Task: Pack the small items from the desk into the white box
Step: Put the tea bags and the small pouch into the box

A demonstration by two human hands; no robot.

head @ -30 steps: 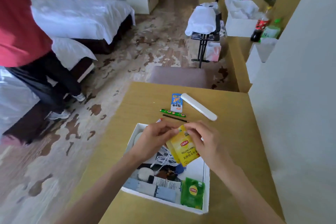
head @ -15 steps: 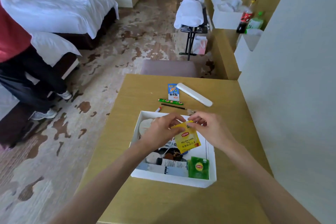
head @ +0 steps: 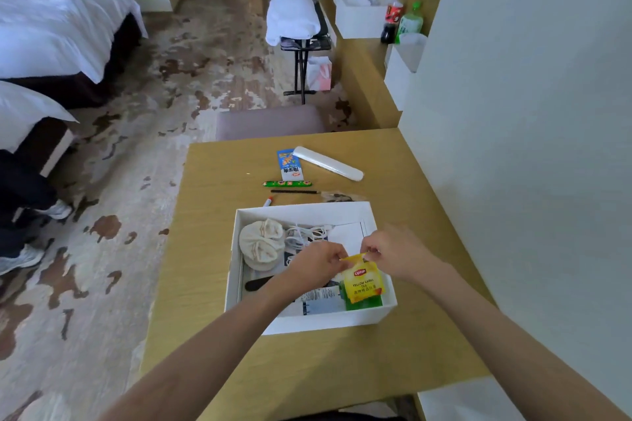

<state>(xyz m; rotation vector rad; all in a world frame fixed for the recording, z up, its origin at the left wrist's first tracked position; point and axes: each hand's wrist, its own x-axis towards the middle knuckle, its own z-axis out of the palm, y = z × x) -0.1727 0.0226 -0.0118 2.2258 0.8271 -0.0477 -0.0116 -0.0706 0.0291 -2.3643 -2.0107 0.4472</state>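
Filling most of the lower view, the wooden desk (head: 212,284) runs out of sight at the bottom edge, and its right side meets a pale wall (head: 513,113). On the desk sits the white box (head: 231,270), open at the top; both forearms cross its near wall and hide part of what lies inside. In the box's far left corner lies a rolled pair of cream socks (head: 261,244), with a tangled white cable (head: 304,234) just beside it, and a dark flat oval thing (head: 258,284) lies nearer, too dim to identify. A printed white packet (head: 319,296) is half covered by the left wrist. The left hand (head: 316,267) and right hand (head: 396,255) each pinch the top edge of the yellow Lipton tea bag (head: 364,282), which hangs upright over the box's near right corner, covering most of a green sachet (head: 364,303) below it. Beyond the box, still on the desk, lie a long white case (head: 328,163), a blue and white packet (head: 290,165), a green stick (head: 287,183), a thin dark stick (head: 294,192) and a marker (head: 267,202), its lower end cut off by the box's far wall. A blurred clear wrapper (head: 340,196) with dark contents cannot be made out.
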